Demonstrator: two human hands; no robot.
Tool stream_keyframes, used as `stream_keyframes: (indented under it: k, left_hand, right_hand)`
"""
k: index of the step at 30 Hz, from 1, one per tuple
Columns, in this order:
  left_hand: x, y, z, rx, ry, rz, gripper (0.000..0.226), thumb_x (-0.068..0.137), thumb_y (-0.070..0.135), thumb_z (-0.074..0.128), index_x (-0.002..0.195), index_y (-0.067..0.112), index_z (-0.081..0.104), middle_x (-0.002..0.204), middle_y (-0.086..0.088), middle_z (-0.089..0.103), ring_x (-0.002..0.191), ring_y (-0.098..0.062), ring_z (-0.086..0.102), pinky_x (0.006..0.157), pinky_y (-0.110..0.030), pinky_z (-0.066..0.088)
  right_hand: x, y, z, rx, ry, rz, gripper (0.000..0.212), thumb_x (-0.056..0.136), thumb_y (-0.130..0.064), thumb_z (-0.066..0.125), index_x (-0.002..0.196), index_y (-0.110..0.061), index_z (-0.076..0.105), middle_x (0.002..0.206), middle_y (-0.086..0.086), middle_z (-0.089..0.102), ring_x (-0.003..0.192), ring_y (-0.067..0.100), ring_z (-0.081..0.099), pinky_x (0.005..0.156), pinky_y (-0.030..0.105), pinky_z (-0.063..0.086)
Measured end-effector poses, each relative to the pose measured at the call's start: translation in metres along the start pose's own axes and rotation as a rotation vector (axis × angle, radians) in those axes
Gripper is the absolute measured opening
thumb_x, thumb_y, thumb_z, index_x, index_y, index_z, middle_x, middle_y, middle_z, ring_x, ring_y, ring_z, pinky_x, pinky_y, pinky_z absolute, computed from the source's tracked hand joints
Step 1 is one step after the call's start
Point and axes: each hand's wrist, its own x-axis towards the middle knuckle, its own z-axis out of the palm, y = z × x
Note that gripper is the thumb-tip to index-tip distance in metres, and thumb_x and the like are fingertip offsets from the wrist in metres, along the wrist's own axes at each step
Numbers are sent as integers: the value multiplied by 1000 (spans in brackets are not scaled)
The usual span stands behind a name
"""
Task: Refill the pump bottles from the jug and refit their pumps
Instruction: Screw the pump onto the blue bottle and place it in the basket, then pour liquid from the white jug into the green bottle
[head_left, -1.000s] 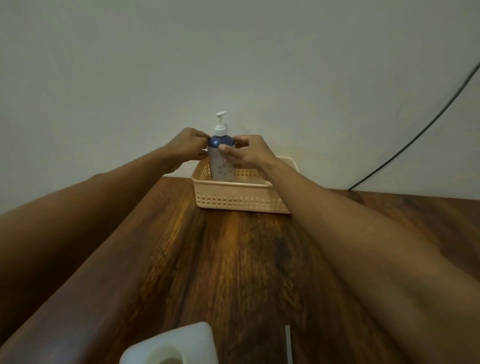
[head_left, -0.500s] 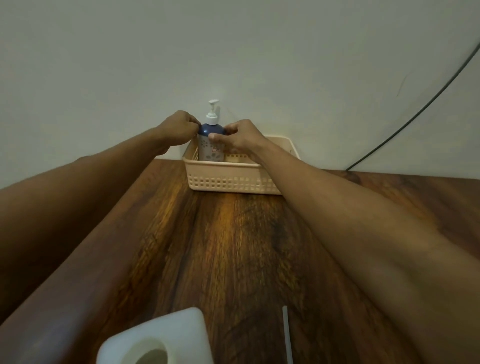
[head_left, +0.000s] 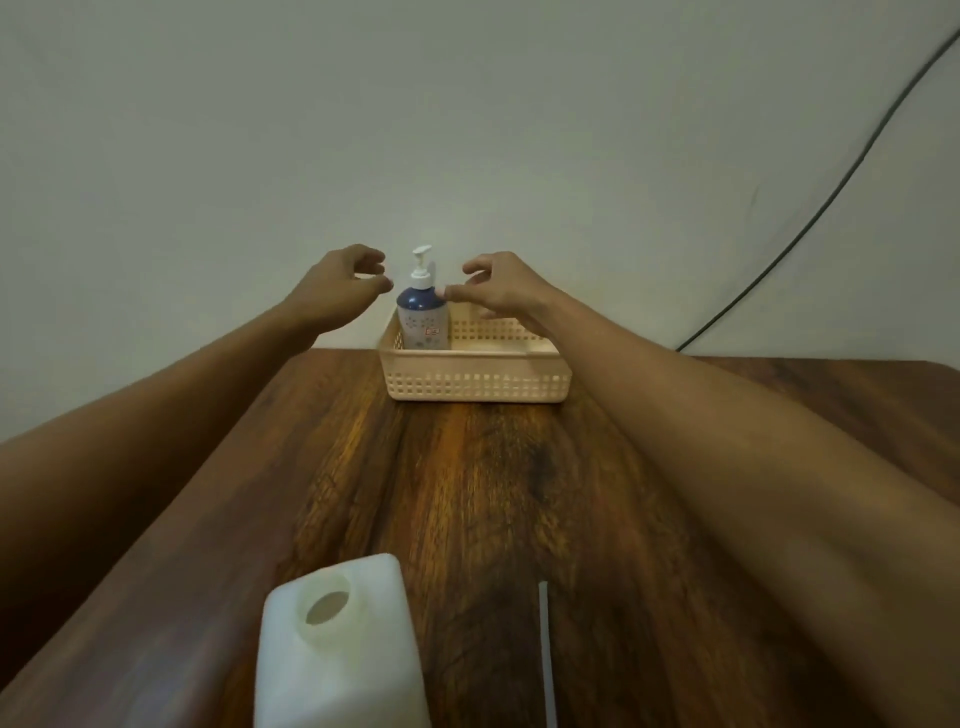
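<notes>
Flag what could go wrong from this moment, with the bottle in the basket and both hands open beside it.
1. The jug stands uncapped near the table's front edge; a withdrawing forearm could knock it and spill it.
2. The pump bottle is tall and sits in the basket at its left end; the right hand, whose fingertip looks very close to it, might tip it.
3. The left hand is empty.

1. Pump bottle (head_left: 422, 317): 1, pump fitted.
2. Pink basket (head_left: 475, 384): 1.
3. White jug (head_left: 337, 654): 1, uncapped.
4. Thin white tube (head_left: 545, 654): 1.
5. Black cable (head_left: 831, 192): 1.
6. Hands: 2, left hand (head_left: 343, 283), right hand (head_left: 501, 288).
</notes>
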Motion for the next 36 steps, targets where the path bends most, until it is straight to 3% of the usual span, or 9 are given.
stream_keyframes:
  k: [7,12,17,25,30,34,36]
  left_hand:
    - [-103,56,-27,-167,-117,161,47,106,28,58,152,25,50,147,3,60,129,-15,60,104,-39,54]
    - [-192,75,-36,-263,-179,177,42,101,43,64,142,34,60,136,14,66,124,-7,65,98,-33,58]
    - [-261,78,-37,-232,-234,151,69,80,73,67,142,43,58,138,21,64,126,-2,62,104,-34,54]
    - [-317,68,-26,-143,-231,96,94,61,92,67,140,42,58,137,21,60,125,-5,56,107,-38,45]
    - [-322,57,-20,-149,-161,150,78,57,74,83,124,38,66,127,19,65,117,-11,62,95,-33,55]
    - [-325,48,-16,-198,-148,181,80,54,69,87,123,35,66,120,13,67,108,-14,67,77,-24,59]
    - [-328,41,-12,-233,-142,188,80,53,68,88,122,34,65,119,10,67,107,-15,68,76,-25,60]
  right_hand:
    - [-101,-26,-47,89,41,-92,75,90,-49,82,151,-16,55,145,7,64,130,25,63,102,45,61]
    - [-192,-36,-72,71,28,-145,75,89,-54,80,151,-21,56,142,1,67,128,22,65,104,46,60]
    - [-271,-40,-103,72,92,-192,73,88,-57,79,150,-23,59,140,-1,68,127,20,67,110,50,55]
    - [-346,-48,-120,32,95,-212,72,90,-56,78,151,-24,58,144,0,66,131,21,65,113,51,53]
    - [-374,-42,-163,-43,172,-206,71,88,-61,78,148,-28,60,141,-5,68,126,17,67,112,50,54]
    - [-401,-21,-211,-78,273,-164,72,86,-63,78,146,-29,62,135,-8,70,121,12,69,111,47,55]
    - [-417,-3,-228,-86,310,-136,78,80,-67,78,145,-28,63,134,-6,70,121,14,69,109,45,57]
